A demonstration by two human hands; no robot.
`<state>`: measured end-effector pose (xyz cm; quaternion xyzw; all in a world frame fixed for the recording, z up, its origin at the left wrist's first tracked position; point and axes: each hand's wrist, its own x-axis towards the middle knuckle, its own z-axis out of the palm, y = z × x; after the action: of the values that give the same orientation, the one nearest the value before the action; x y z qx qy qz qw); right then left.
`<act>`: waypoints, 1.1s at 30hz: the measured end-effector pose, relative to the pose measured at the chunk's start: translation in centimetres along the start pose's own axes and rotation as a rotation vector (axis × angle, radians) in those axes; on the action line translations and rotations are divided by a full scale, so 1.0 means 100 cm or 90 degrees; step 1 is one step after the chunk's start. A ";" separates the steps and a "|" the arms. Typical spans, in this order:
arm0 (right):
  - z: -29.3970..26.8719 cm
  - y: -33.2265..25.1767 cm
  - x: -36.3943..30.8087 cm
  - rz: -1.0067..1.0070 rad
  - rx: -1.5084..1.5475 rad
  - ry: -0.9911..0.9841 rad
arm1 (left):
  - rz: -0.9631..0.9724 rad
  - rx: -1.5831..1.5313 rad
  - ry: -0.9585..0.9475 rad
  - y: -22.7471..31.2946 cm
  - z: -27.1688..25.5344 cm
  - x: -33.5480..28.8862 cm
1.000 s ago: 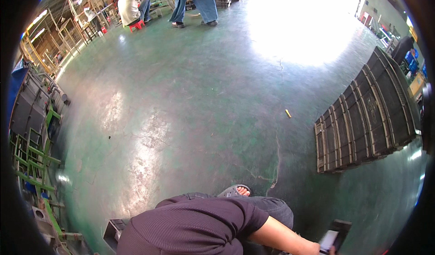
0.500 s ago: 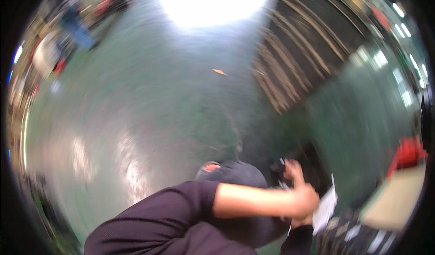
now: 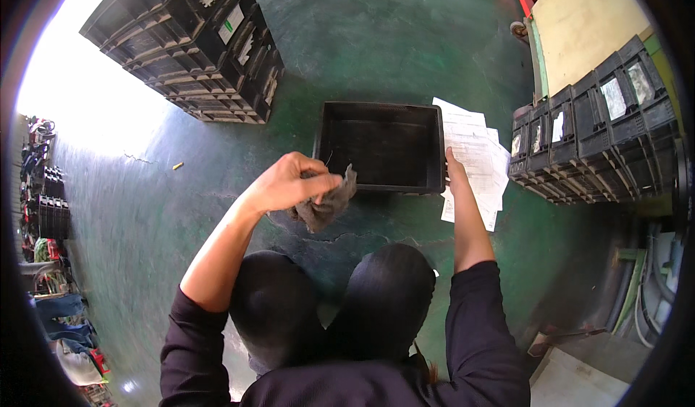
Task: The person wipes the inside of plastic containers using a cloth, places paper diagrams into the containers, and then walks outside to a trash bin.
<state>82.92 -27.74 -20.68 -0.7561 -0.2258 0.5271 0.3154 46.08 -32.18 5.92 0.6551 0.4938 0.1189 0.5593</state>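
Green concrete floor (image 3: 405, 38), glossy and cracked, with strong glare at the upper left. Person crouched, dark knees in the lower middle of the view.

Far left of both hands: cluttered racks along the rim, too warped to identify. Up and left of the left hand, well apart: stack of black crates (image 3: 195, 41) lying on the floor. Small yellowish scrap (image 3: 177, 166) on the floor to the left of that hand.

Left hand (image 3: 293, 183): raised above the floor, fingers curled in and pinched together on a grey rag (image 3: 326, 203). Rag bunched, hanging from the fingertips to the right and below the hand, its upper end just at the near left corner of the black tray (image 3: 380, 146); whether the rag touches the rim is hard to tell.

Black tray: open, rectangular, nothing visible inside, on the floor between the two hands, just beyond the knees.

Right hand (image 3: 455, 170): reached forward, at the tray's right near corner, fingers seemingly closed on the rim; the grip itself is mostly hidden behind the wrist. White printed papers (image 3: 474, 157) lie fanned on the floor directly under and to the right of this hand.

Right of the right hand, near: row of black crates with clear label pockets (image 3: 586, 139). Beyond them, a tan board (image 3: 586, 16).
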 end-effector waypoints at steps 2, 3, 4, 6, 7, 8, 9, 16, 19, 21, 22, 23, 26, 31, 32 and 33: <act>0.010 -0.019 -0.053 -0.021 0.082 -0.075 | -0.019 0.105 -0.025 -0.010 0.007 0.003; 0.011 -0.030 -0.080 -0.038 0.123 -0.107 | 0.027 0.138 -0.009 -0.017 0.012 0.006; 0.012 -0.037 -0.103 -0.058 0.202 -0.106 | 0.079 0.168 0.004 -0.022 0.019 0.012; 0.037 -0.048 -0.141 -0.073 0.283 -0.271 | 0.036 0.256 0.011 -0.033 0.026 0.013; 0.044 -0.063 -0.166 -0.115 0.274 -0.362 | 0.049 0.284 0.023 -0.037 0.030 0.015; 0.044 -0.069 -0.174 -0.175 0.294 -0.478 | 0.074 0.308 0.030 -0.037 0.038 0.022; 0.061 -0.074 -0.185 -0.191 0.279 -0.521 | 0.047 0.354 0.021 -0.045 0.040 0.022; 0.037 -0.091 -0.153 -0.342 0.165 -0.394 | 0.054 0.375 0.027 -0.034 0.035 0.034; 0.054 -0.103 -0.147 -0.790 -0.185 -0.040 | 0.055 0.378 0.042 -0.044 0.023 0.026; 0.066 -0.136 -0.187 -0.965 -0.377 -0.069 | 0.042 0.400 -0.014 -0.029 0.010 0.007; 0.077 -0.143 -0.204 -1.000 -0.467 -0.151 | 0.065 0.462 -0.020 -0.043 0.009 -0.005; 0.085 -0.149 -0.221 -1.040 -0.569 -0.194 | 0.071 0.473 -0.063 -0.056 0.010 -0.008; 0.093 -0.146 -0.226 -1.171 -0.750 -0.354 | 0.187 0.460 -0.074 -0.069 0.026 -0.005; 0.091 -0.129 -0.170 -1.016 -0.531 -0.346 | 0.237 0.307 0.331 -0.038 0.012 -0.048; 0.095 -0.132 -0.174 -0.952 -0.435 -0.294 | 0.144 0.270 0.466 -0.029 0.013 -0.071; 0.090 -0.132 -0.089 -0.993 -0.379 -0.048 | 0.188 0.209 0.597 -0.027 0.007 -0.076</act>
<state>71.28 -22.35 -7.67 -0.4165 -0.8247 0.1008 0.3690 41.51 -38.79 6.41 0.6731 0.6060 0.3984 0.1448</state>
